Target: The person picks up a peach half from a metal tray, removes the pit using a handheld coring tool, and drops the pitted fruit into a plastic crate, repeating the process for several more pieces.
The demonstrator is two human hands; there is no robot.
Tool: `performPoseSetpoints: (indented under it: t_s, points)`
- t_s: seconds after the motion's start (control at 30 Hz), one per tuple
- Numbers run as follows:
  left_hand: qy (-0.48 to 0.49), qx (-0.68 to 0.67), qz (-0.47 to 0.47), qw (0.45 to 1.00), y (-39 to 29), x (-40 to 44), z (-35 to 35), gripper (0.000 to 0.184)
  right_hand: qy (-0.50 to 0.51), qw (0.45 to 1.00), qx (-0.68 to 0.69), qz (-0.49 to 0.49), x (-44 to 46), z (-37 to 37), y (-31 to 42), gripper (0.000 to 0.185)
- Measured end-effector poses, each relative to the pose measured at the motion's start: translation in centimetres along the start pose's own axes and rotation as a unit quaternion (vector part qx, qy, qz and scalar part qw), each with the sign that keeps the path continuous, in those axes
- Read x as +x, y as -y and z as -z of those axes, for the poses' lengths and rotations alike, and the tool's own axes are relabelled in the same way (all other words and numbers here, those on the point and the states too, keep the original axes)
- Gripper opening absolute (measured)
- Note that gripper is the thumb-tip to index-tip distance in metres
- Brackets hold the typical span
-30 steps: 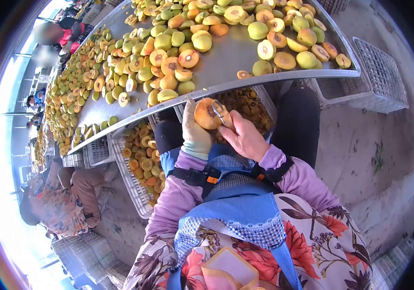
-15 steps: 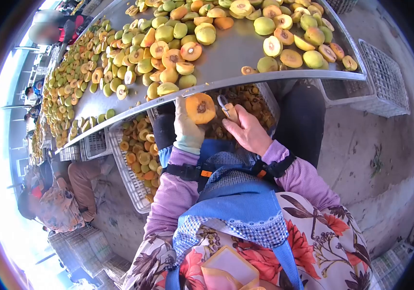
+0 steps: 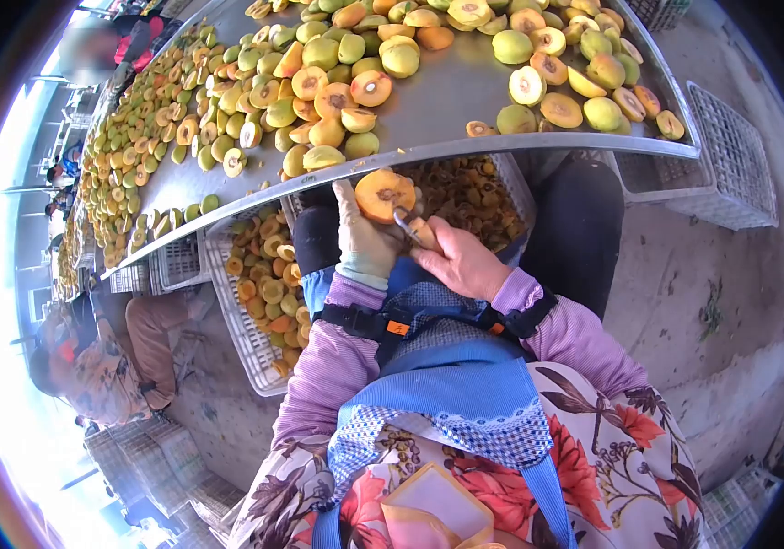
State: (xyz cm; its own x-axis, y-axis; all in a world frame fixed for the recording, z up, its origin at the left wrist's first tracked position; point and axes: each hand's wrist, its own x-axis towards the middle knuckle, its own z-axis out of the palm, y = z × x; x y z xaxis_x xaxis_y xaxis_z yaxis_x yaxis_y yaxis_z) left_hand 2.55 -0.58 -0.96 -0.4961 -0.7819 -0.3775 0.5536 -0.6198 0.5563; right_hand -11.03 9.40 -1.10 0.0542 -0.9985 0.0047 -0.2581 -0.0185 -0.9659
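My left hand (image 3: 362,240), in a pale glove, holds a halved yellow peach (image 3: 383,192) with its cut face up, just below the table edge. Bare and closed, my right hand (image 3: 467,263) grips the wooden handle of a pitting knife (image 3: 424,234). Its curved metal tip touches the lower edge of the dark centre of the peach half. Part of the tip is hidden against the fruit. Beyond both hands, many peach halves (image 3: 328,133) lie on the metal table (image 3: 451,96), some cut face up and others skin up.
Beneath the table, a white crate (image 3: 244,346) of peach halves stands left of my legs, and another crate (image 3: 513,183) of brownish scraps sits between them. A grey crate (image 3: 730,160) stands on the floor at right. A seated person (image 3: 150,334) is at far left.
My right hand has brought the pitting knife left and down onto the peach half, which it stood apart from before. The peach half has tilted slightly in my left hand.
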Motion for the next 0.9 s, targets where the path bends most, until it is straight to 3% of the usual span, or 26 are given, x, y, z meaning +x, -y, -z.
performPoseSetpoints:
  t_s: [0.1,0.27,0.57,0.77,0.9]
  points:
    - [-0.078,0.033,-0.059,0.995,0.7,0.2,-0.8,0.072,-0.004,1.000,-0.002,0.001,0.0,-0.2,0.1,0.030]
    - [-0.045,0.029,-0.057,0.997,0.9,0.3,-0.5,0.056,-0.030,0.999,-0.019,-0.009,0.7,0.3,-0.1,0.029]
    - [-0.069,0.083,-0.086,0.990,1.4,0.4,-0.6,0.051,-0.015,0.993,-0.113,-0.015,0.9,0.4,0.1,0.031]
    - [-0.089,0.339,-0.243,0.905,1.3,0.2,-0.6,0.044,0.027,0.992,-0.119,-0.042,1.1,0.1,0.5,0.029]
    - [-0.095,0.272,-0.157,0.945,0.9,0.4,0.2,0.039,0.074,0.987,-0.132,-0.050,1.0,0.8,0.6,0.029]
